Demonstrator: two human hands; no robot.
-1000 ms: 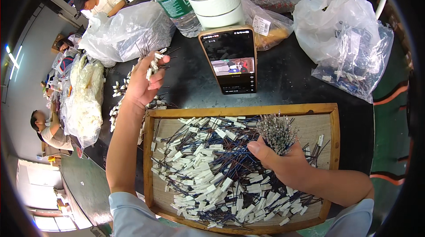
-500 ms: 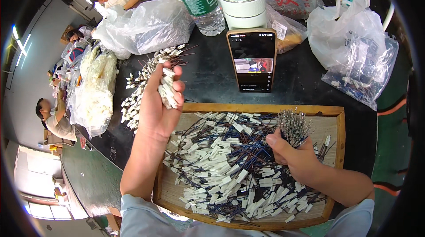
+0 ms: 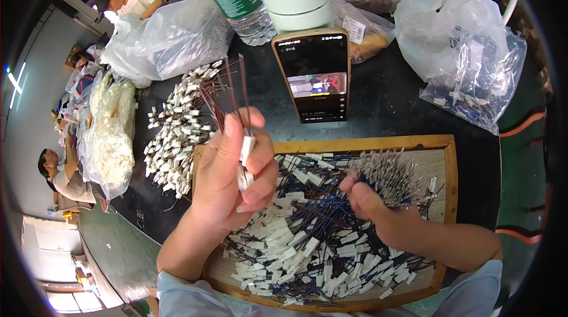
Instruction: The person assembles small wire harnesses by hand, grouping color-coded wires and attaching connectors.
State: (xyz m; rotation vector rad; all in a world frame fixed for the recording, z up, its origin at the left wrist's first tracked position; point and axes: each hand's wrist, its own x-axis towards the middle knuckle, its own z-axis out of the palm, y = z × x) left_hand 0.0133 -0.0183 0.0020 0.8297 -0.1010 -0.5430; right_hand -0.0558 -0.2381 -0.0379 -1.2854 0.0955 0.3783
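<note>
My left hand (image 3: 234, 169), over the tray's left part, is closed on a few white connectors (image 3: 246, 150). Their thin brown wires (image 3: 235, 89) stick up past the thumb and fingers. Farther right, my right hand (image 3: 384, 207) grips a thick bundle of wires whose bare metal terminals (image 3: 390, 178) fan out above the fist. Both hands are above a wood-rimmed tray (image 3: 449, 198) heaped with white connectors (image 3: 284, 240) on blue and brown wires. Beyond my left hand lies a dense pile of wired white connectors (image 3: 177, 133) on the black table.
A phone (image 3: 313, 77) stands upright behind the tray, before a pale green cup (image 3: 297, 0) and a large water bottle (image 3: 234, 3). Plastic bags (image 3: 171, 39) lie at the back left; another bag (image 3: 461, 50) is at the right. Other people sit at the far left.
My left hand has moved right and nearer from the pile, turning so the wires point up; fewer connectors show in it. The right hand's bundle has shifted slightly left and looks more spread.
</note>
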